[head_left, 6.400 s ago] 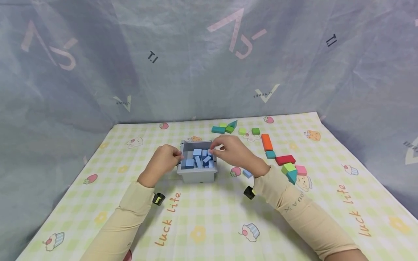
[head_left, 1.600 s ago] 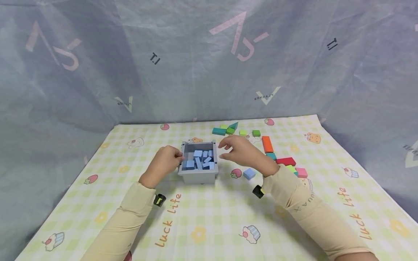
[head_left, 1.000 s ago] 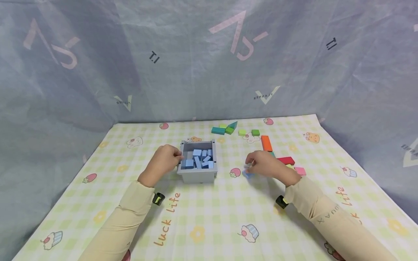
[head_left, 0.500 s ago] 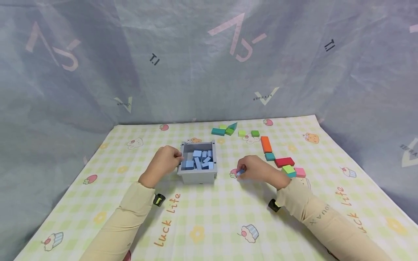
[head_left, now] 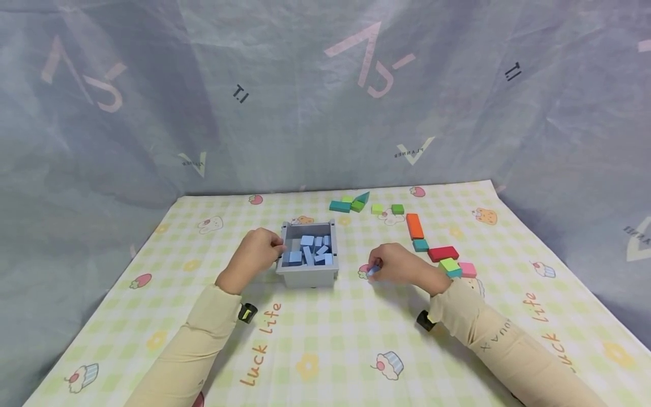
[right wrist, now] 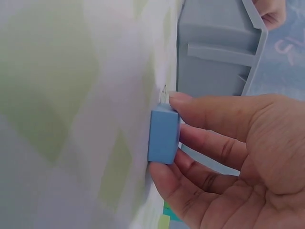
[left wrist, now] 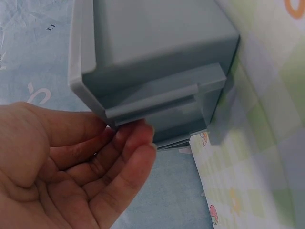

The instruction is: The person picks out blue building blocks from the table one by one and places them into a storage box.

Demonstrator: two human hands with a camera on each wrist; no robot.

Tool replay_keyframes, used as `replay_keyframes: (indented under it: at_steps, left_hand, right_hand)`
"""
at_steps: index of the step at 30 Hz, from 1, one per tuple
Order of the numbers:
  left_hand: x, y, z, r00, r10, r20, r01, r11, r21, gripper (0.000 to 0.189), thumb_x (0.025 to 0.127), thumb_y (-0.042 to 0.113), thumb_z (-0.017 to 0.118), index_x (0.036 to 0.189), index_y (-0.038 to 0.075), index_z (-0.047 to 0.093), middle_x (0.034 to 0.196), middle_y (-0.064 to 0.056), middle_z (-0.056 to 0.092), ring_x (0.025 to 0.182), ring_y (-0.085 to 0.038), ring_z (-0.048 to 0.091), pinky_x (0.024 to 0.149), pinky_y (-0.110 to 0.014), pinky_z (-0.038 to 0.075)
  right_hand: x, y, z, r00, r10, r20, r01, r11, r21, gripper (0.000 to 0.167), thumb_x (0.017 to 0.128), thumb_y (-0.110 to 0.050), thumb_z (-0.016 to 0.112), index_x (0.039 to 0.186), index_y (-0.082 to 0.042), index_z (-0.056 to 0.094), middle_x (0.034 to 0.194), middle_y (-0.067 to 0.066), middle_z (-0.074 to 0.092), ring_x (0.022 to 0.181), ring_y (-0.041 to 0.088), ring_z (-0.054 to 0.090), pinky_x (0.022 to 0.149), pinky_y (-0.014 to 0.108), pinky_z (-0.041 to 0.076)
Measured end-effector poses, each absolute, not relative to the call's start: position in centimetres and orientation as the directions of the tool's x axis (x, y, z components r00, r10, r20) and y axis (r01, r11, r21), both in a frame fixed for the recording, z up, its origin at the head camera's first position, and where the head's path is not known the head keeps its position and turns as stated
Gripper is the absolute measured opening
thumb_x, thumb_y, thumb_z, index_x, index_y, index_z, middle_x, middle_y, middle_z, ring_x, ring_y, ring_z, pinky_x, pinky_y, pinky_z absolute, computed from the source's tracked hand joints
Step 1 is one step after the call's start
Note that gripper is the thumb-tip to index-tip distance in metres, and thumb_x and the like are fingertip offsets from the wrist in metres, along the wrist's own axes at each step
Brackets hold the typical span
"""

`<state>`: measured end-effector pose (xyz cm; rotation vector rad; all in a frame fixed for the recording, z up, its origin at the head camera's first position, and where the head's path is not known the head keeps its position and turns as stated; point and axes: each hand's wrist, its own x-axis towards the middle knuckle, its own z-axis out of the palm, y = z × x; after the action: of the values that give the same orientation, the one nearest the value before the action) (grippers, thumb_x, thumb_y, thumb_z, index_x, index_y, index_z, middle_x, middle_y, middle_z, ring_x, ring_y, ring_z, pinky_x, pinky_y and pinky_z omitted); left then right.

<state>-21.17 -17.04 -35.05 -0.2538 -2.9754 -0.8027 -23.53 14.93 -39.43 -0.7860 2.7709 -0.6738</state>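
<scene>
A grey plastic bin (head_left: 307, 276) stands mid-table with several light-blue blocks (head_left: 308, 254) lying loosely inside. My left hand (head_left: 258, 249) grips its left rim; in the left wrist view the thumb and curled fingers (left wrist: 136, 164) meet at the rim and the ridged side wall. To the right of the bin, my right hand (head_left: 398, 263) pinches a light-blue block (right wrist: 163, 136) between thumb and fingertips, low over the tablecloth. The right wrist view shows the thumb at one end of this block and a finger at the other; its far side is hidden.
Teal and green blocks (head_left: 340, 206) lie behind the bin toward the back. Along the right are an orange block (head_left: 414, 226), a red block (head_left: 443, 254), a pink block (head_left: 467, 269) and a lime block (head_left: 450, 264). A grey-blue curtain (head_left: 285, 113) hangs behind the table.
My right hand has moved from the bin's right side down to the loose light-blue block, pinched it and brought it a little left. The left hand has stayed at the bin's rim.
</scene>
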Motion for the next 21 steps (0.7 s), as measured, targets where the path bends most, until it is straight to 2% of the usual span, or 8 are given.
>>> replay_keyframes:
  at_steps: [5, 11, 21]
  left_hand:
    - [-21.2, -17.1, -35.1, -0.984, 0.146, 0.099, 0.176, 0.858, 0.483, 0.021, 0.095, 0.01, 0.067, 0.074, 0.006, 0.071, 0.064, -0.002, 0.058, 0.061, -0.017, 0.048, 0.058, -0.03, 0.038]
    - [-21.3, -17.2, -35.1, -0.985, 0.145, 0.094, 0.173, 0.857, 0.485, 0.017, 0.096, 0.011, 0.066, 0.086, 0.002, 0.076, 0.071, -0.003, 0.063, 0.061, -0.017, 0.049, 0.058, -0.03, 0.039]
    - [-21.4, -17.1, -35.3, -0.984, 0.148, 0.097, 0.177, 0.859, 0.48, 0.021, 0.095, 0.011, 0.067, 0.075, 0.005, 0.071, 0.063, -0.001, 0.058, 0.062, -0.018, 0.05, 0.059, -0.03, 0.039]
  right_hand:
    - [-23.7, 15.8, -39.3, -0.849, -0.525, -0.06, -0.446, 0.773, -0.451, 0.011, 0.082, -0.016, 0.082, 0.085, -0.015, 0.071, 0.081, -0.005, 0.063, 0.077, 0.015, 0.053, 0.076, 0.033, 0.047]
    - [-24.5, 16.9, -38.8, -0.862, -0.503, -0.058, -0.43, 0.787, -0.442, 0.011, 0.083, -0.016, 0.081, 0.087, -0.013, 0.071, 0.083, -0.004, 0.064, 0.076, 0.016, 0.054, 0.075, 0.034, 0.047]
    - [-25.2, 14.8, -36.4, -0.868, -0.489, 0.082, -0.474, 0.769, -0.429, 0.014, 0.085, -0.013, 0.078, 0.097, -0.006, 0.074, 0.087, 0.0, 0.068, 0.077, 0.017, 0.058, 0.075, 0.035, 0.052]
